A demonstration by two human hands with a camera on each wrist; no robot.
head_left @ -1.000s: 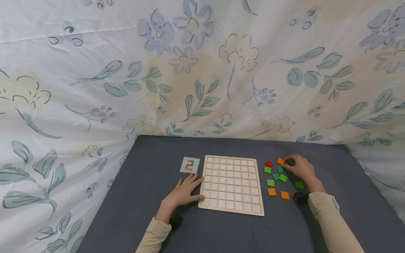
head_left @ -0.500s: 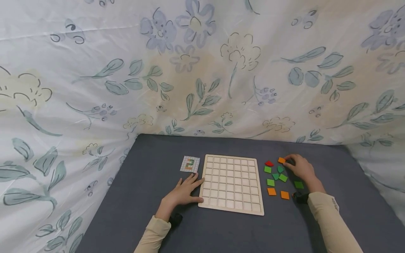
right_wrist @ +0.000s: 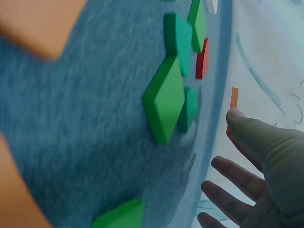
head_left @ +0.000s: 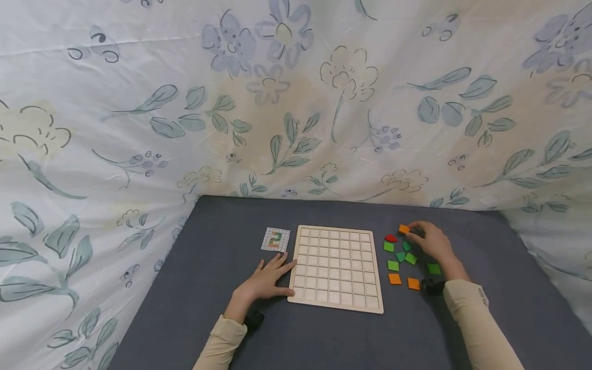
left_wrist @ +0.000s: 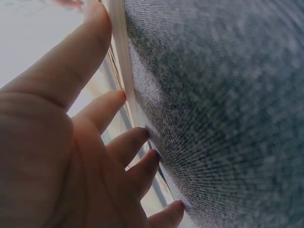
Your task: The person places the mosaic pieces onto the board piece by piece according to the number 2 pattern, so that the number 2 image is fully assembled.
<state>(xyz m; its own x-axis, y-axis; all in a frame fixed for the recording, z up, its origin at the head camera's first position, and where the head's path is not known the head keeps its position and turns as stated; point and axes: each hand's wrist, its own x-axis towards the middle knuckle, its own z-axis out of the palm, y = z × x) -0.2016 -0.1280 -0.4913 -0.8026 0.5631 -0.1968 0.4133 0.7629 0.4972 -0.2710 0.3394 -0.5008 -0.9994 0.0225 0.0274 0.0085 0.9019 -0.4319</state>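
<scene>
My right hand (head_left: 433, 241) pinches an orange square tile (head_left: 404, 228) between thumb and index finger. In the right wrist view the tile (right_wrist: 234, 97) is seen edge-on above the thumb, off the cloth, while the other fingers extend loosely. Below the hand lie green tiles (head_left: 410, 258) and a red tile (head_left: 390, 238). My left hand (head_left: 262, 281) rests with spread fingers at the left edge of a pale wooden grid board (head_left: 335, 267). Its thumb touches the board's rim (left_wrist: 122, 57) in the left wrist view. The board's cells hold no tiles.
A small card (head_left: 275, 239) with a coloured grid pattern lies beyond my left fingers. Two orange tiles, one of them (head_left: 394, 279) nearer the board, and a lone green tile (head_left: 433, 269) lie on the dark cloth. A floral curtain (head_left: 296, 103) hangs behind.
My right hand has lifted the orange tile and shifted it slightly left and away from me. The left hand keeps its place at the board, and the view has swung a little.
</scene>
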